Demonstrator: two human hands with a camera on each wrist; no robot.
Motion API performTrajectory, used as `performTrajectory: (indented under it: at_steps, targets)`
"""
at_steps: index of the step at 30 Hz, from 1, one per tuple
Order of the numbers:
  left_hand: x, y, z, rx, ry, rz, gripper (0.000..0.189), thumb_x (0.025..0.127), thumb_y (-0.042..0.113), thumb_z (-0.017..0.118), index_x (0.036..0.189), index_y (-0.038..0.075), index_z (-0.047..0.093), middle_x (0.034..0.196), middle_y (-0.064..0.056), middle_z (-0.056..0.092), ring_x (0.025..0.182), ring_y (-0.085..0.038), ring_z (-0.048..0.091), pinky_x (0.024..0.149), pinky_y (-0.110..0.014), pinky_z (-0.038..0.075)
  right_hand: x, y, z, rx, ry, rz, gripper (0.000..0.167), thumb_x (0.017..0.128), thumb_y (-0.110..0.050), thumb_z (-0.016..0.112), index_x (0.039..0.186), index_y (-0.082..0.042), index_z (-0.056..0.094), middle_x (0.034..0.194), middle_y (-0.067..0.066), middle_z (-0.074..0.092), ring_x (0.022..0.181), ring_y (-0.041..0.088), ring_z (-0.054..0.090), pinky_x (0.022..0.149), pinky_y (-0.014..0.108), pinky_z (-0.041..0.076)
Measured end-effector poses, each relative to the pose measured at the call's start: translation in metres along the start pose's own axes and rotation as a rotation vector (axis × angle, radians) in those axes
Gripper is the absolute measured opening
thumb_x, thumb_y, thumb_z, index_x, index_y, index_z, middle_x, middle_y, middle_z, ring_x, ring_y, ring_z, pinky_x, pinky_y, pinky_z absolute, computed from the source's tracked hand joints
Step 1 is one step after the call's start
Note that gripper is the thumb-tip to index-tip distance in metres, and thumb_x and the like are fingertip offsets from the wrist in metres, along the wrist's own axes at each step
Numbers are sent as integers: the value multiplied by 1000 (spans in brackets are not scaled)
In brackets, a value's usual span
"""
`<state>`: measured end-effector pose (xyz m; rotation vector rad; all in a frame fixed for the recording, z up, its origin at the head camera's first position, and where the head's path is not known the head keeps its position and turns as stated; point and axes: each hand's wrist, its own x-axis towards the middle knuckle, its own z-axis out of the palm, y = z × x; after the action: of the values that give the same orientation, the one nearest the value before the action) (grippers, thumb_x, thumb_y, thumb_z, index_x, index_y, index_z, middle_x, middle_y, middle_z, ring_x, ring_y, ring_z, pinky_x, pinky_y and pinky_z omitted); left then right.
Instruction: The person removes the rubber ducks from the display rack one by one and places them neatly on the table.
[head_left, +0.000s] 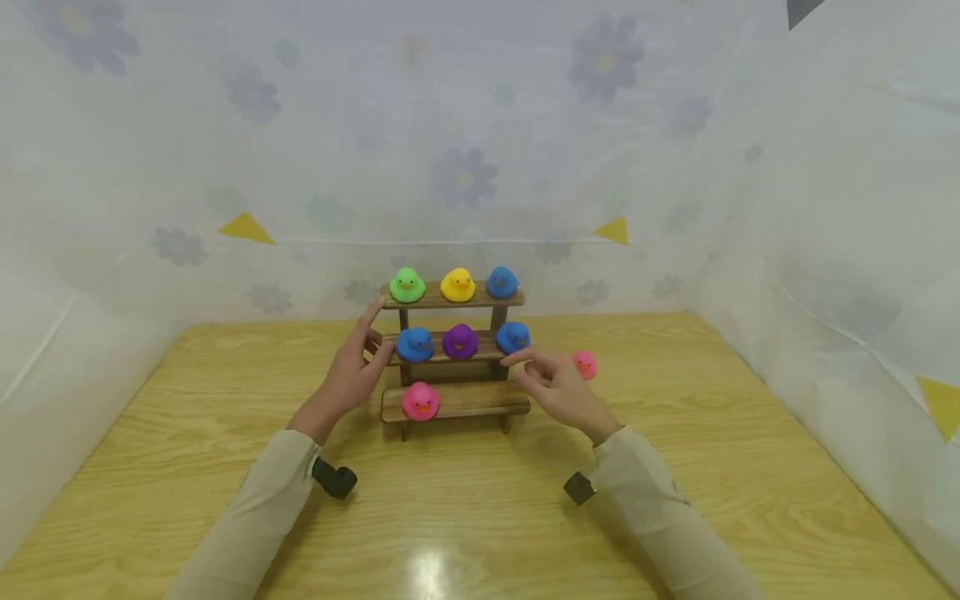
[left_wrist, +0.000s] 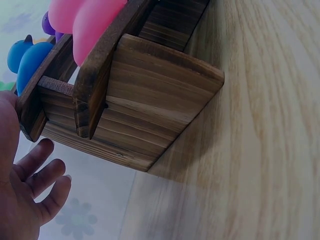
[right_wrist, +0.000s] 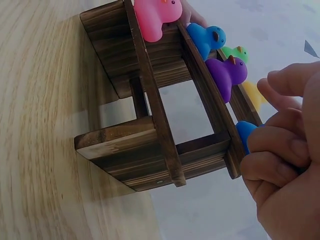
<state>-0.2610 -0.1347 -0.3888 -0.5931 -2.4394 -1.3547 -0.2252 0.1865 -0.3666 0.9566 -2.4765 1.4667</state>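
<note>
A small three-tier wooden stand holds rubber ducks. Along its top tier sit a green duck, a yellow duck and a blue duck. On the middle tier a purple duck sits between a left blue duck and a right blue duck. One pink duck occupies the bottom tier's left end. My left hand is at the stand's left side, fingertips by the upper tier ends. My right hand points its index finger just below the right blue duck, other fingers curled around nothing.
Another pink duck lies on the wooden table, just beyond my right hand. Flower-patterned sheeting hangs behind the table and along both sides. Dark wrist cameras protrude inward from both sleeves.
</note>
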Motion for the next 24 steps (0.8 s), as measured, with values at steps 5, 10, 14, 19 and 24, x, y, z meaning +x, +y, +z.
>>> performTrajectory:
  at_steps: [5, 10, 14, 19, 24]
  targets:
    - [0, 0, 0, -7, -5, -11, 64, 101, 17, 49, 156, 22, 17, 98, -14, 51, 85, -23, 51, 66, -32, 45, 0, -2, 4, 4, -11, 34, 20, 96, -7, 58, 114, -4, 64, 54, -5, 33, 47, 5, 27, 47, 22, 29]
    - [0, -1, 1, -9, 8, -2, 64, 101, 16, 50, 156, 22, 18, 95, -12, 51, 85, -22, 50, 64, -30, 44, 0, -3, 8, 20, -23, 53, 20, 96, -7, 58, 115, 0, 63, 54, -5, 34, 47, 5, 28, 48, 22, 30]
    - [-1, -2, 2, -16, 15, 7, 64, 100, 14, 51, 156, 18, 20, 93, -13, 51, 83, -22, 50, 63, -28, 44, 0, 0, 13, 38, -44, 40, 20, 96, -5, 58, 114, 2, 62, 54, -6, 33, 46, 4, 27, 47, 22, 30]
    - [-2, -3, 2, -23, 17, 4, 63, 100, 14, 51, 156, 20, 20, 91, -12, 51, 82, -20, 49, 61, -27, 43, 1, 2, 19, 55, -65, 1, 20, 96, -5, 57, 113, 5, 60, 54, -6, 34, 47, 3, 28, 46, 21, 29]
    - [0, -3, 1, -15, 16, 20, 63, 101, 15, 50, 156, 20, 19, 91, -11, 50, 81, -18, 48, 59, -27, 43, 3, 4, 26, 61, -66, -17, 18, 94, -2, 59, 112, 3, 63, 55, -7, 35, 47, 3, 29, 46, 21, 30]
